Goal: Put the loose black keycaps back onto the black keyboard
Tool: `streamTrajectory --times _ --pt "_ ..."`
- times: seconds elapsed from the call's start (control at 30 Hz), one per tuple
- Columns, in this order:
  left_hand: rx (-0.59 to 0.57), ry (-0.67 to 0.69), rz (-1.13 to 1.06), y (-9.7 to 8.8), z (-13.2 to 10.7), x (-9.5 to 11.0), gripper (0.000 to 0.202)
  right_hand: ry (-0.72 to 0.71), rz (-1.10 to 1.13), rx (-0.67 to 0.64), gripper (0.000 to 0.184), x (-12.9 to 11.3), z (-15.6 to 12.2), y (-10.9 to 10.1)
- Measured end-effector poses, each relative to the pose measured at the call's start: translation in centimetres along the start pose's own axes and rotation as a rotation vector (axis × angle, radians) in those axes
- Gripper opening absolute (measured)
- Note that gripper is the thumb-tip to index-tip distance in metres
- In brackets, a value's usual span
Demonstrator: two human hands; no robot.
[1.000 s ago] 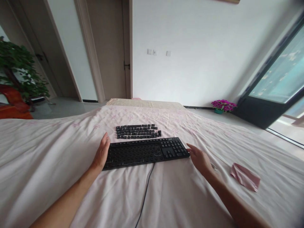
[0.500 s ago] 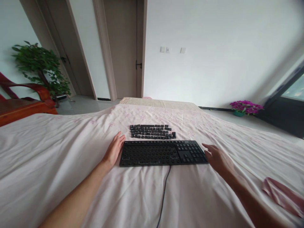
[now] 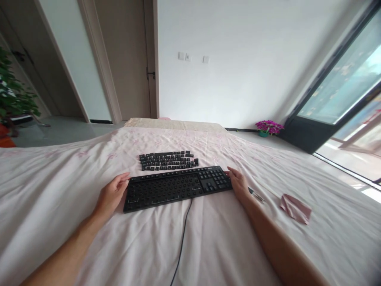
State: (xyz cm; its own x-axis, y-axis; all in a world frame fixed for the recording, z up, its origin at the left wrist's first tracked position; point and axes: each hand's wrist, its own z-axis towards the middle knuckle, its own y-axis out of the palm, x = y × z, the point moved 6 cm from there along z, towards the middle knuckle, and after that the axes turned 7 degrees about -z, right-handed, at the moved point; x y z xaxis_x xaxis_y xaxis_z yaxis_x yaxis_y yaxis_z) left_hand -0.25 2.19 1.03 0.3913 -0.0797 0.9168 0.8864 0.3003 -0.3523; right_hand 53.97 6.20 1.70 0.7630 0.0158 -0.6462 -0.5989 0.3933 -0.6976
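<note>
A black wired keyboard [image 3: 175,187] lies on a pale pink sheet [image 3: 208,238], most of its main keys removed and the number pad still fitted. My left hand [image 3: 111,194] rests against its left end, fingers curled at the top left corner. My right hand [image 3: 238,182] touches its right end, fingers loosely extended along the edge. Several loose black keycaps [image 3: 167,160] lie in rows just behind the keyboard. Its cable [image 3: 182,242] runs toward me.
A small pink cloth [image 3: 294,207] lies on the sheet to the right, with a thin dark tool [image 3: 256,195] beside my right wrist. Beyond are a door [image 3: 127,59], a green plant [image 3: 13,99] at the left, purple flowers [image 3: 268,127] and a window [image 3: 342,91].
Both hands have closed in on the keyboard's ends: the right hand now touches the right edge and the left fingers curl at the corner. The camera swung right.
</note>
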Motion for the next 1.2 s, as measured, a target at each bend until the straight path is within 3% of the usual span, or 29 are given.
streamTrajectory --times 0.2,0.47,0.67,0.83,0.97,1.2 --pt "-0.005 -0.009 -0.036 0.2 -0.2 0.4 0.057 0.020 -0.124 -0.029 0.047 -0.5 -0.2 0.2" --pt "-0.058 0.063 0.125 0.2 0.0 0.3 0.053 -0.081 -0.224 -0.059 0.041 -1.2 -0.3 0.7" --pt "-0.064 0.095 0.169 0.4 0.4 -0.4 0.052 -0.198 -0.379 0.055 0.046 -4.1 -2.2 -0.5" --pt "-0.064 0.111 0.171 0.3 0.4 -0.4 0.051 -0.495 -0.619 -0.118 0.053 -6.7 -4.0 1.4" --pt "-0.048 0.121 0.234 0.3 0.2 0.1 0.046 -0.526 -0.705 -0.206 0.056 -6.1 -4.1 2.4" --pt "-0.033 0.199 0.405 1.0 0.1 0.5 0.045 -0.516 -0.723 -0.143 0.056 -6.3 -4.3 2.1"
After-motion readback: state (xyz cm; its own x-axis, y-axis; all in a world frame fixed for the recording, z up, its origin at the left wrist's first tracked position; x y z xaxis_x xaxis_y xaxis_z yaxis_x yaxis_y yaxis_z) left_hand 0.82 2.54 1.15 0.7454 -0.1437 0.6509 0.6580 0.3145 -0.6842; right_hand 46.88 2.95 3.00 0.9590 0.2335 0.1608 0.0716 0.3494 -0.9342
